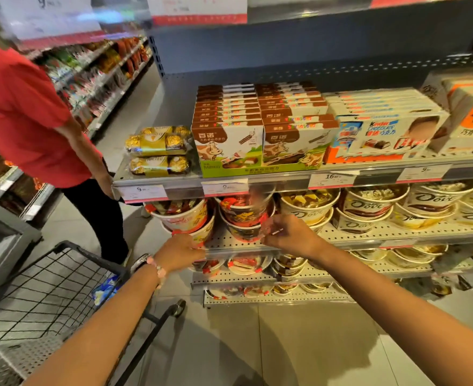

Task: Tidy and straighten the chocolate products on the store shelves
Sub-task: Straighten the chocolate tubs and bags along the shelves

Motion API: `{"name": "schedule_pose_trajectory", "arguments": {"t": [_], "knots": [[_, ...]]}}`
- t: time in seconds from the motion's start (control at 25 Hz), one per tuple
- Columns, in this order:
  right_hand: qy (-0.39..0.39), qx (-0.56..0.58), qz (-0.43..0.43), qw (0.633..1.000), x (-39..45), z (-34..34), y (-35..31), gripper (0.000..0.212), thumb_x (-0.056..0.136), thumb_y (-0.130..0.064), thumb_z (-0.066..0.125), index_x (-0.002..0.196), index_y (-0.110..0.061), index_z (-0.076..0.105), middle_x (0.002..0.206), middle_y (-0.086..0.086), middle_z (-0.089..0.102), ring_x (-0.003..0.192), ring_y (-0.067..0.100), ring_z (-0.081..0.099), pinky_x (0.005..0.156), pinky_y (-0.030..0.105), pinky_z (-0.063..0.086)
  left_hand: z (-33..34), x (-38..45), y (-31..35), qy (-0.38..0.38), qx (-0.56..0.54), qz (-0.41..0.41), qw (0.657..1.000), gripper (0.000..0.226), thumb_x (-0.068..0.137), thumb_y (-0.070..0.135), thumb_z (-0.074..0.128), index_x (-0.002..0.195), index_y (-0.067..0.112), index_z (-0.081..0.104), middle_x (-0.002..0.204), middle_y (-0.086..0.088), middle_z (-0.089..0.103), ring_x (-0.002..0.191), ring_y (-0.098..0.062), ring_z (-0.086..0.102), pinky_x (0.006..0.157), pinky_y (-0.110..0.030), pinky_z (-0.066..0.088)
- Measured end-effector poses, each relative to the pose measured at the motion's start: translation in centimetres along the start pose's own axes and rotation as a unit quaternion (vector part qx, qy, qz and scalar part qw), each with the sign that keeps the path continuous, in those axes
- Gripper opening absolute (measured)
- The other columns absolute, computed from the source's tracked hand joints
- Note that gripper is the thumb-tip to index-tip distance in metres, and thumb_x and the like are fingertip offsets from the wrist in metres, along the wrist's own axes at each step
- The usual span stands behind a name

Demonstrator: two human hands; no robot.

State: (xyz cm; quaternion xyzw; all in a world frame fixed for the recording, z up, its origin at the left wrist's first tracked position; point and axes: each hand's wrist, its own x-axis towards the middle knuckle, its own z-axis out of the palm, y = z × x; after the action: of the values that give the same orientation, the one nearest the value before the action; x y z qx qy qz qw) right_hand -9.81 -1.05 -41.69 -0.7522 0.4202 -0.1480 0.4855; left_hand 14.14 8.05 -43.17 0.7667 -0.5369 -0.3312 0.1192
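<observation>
On the second shelf (369,232) stand stacked chocolate tubs. My left hand (181,253) grips the base of the white and yellow tub stack (185,215) at the shelf's left end. My right hand (291,235) grips the lower right side of the red and dark tub stack (243,215) beside it. Dove tubs (369,207) fill the shelf further right. The top shelf holds gold-wrapped chocolate packs (158,151), brown cow-print boxes (260,129) and Kinder boxes (382,126).
A person in a red shirt (29,121) stands close on the left by the shelf end. A black wire cart (62,288) sits at lower left. More tubs (257,264) line lower shelves. Loose wrappers (446,274) lie at lower right.
</observation>
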Motion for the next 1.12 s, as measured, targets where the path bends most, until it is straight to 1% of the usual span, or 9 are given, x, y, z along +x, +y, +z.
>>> {"name": "schedule_pose_trajectory", "arguments": {"t": [0.16,0.24,0.32,0.48,0.64,0.76,0.88,1.0,1.12], "knots": [[0.101,-0.061,-0.204,0.972,-2.5,-4.1,-4.0,0.019,0.082,-0.004,0.062,0.100,-0.012,0.066,0.083,-0.012,0.062,0.075,0.000,0.058,0.071,0.013,0.046,-2.3,-2.8,6.3,0.014,0.009,0.172,0.985,0.007,0.082,0.024,0.066,0.085,0.018,0.064,0.080,0.006,0.062,0.074,-0.004,0.058,0.066,-0.015,0.045],[0.200,-0.133,-0.300,0.923,-2.7,-6.5,-6.3,0.023,0.084,-0.014,0.062,0.107,-0.011,0.064,0.095,-0.002,0.062,0.089,0.007,0.056,0.079,0.019,0.045,-4.1,-3.8,10.0,0.150,0.098,0.276,0.944,0.008,0.083,0.020,0.066,0.089,0.015,0.065,0.081,0.005,0.058,0.073,-0.006,0.053,0.065,-0.022,0.044],[0.269,-0.221,-0.347,0.871,-2.3,-9.1,-8.2,0.034,0.084,-0.026,0.059,0.114,-0.010,0.061,0.107,0.007,0.058,0.102,0.015,0.050,0.088,0.023,0.037,-5.8,-4.0,13.3,0.296,0.177,0.348,0.872,0.011,0.082,0.015,0.064,0.091,0.010,0.064,0.087,-0.001,0.055,0.082,-0.013,0.050,0.072,-0.027,0.041],[0.285,-0.406,-0.318,0.808,-0.4,-13.4,-10.5,0.048,0.079,-0.036,0.066,0.121,-0.014,0.058,0.125,0.012,0.053,0.115,0.029,0.048,0.092,0.039,0.037,-8.1,-3.1,18.0,0.432,0.238,0.364,0.790,0.026,0.078,0.026,0.061,0.100,0.011,0.061,0.101,-0.009,0.056,0.100,-0.022,0.045,0.086,-0.040,0.037],[0.193,-0.478,-0.260,0.816,1.5,-15.8,-11.8,0.044,0.086,-0.044,0.056,0.126,-0.025,0.056,0.141,0.003,0.043,0.128,0.027,0.040,0.101,0.043,0.030,-10.3,-0.8,20.6,0.318,0.276,0.245,0.873,0.066,0.076,0.059,0.059,0.129,0.020,0.049,0.138,-0.005,0.044,0.128,-0.025,0.036,0.108,-0.045,0.024],[0.132,-0.437,-0.219,0.862,3.0,-16.0,-12.0,0.049,0.091,-0.043,0.049,0.138,-0.027,0.042,0.150,0.005,0.031,0.134,0.028,0.034,0.107,0.044,0.033,-10.6,0.4,20.9,0.255,0.329,0.171,0.893,0.086,0.075,0.074,0.045,0.144,0.026,0.025,0.152,-0.003,0.026,0.139,-0.026,0.023,0.112,-0.050,0.018],[0.116,-0.436,-0.167,0.877,4.0,-15.6,-11.5,0.070,0.089,-0.053,0.046,0.146,-0.021,0.022,0.153,0.009,0.025,0.137,0.031,0.029,0.109,0.041,0.029,-10.5,0.7,21.1,0.204,0.350,0.135,0.904,0.101,0.072,0.071,0.053,0.147,0.020,0.010,0.155,-0.006,0.015,0.142,-0.028,0.015,0.113,-0.051,0.015],[0.145,-0.460,-0.171,0.859,4.5,-16.1,-11.9,0.083,0.078,-0.063,0.055,0.145,-0.021,0.027,0.150,0.009,0.031,0.134,0.033,0.031,0.109,0.044,0.028,-12.0,0.5,21.1,0.177,0.364,0.153,0.901,0.108,0.065,0.063,0.068,0.146,0.019,0.013,0.151,-0.007,0.021,0.137,-0.028,0.020,0.111,-0.048,0.023],[0.089,-0.417,-0.160,0.890,5.2,-17.7,-12.7,0.106,0.060,-0.071,0.065,0.146,-0.029,0.019,0.154,0.006,0.018,0.140,0.033,0.020,0.113,0.053,0.019,-14.6,0.3,20.8,0.102,0.277,0.146,0.944,0.111,0.057,0.058,0.078,0.144,0.023,0.018,0.140,0.005,0.035,0.129,-0.017,0.032,0.108,-0.035,0.027]]}}
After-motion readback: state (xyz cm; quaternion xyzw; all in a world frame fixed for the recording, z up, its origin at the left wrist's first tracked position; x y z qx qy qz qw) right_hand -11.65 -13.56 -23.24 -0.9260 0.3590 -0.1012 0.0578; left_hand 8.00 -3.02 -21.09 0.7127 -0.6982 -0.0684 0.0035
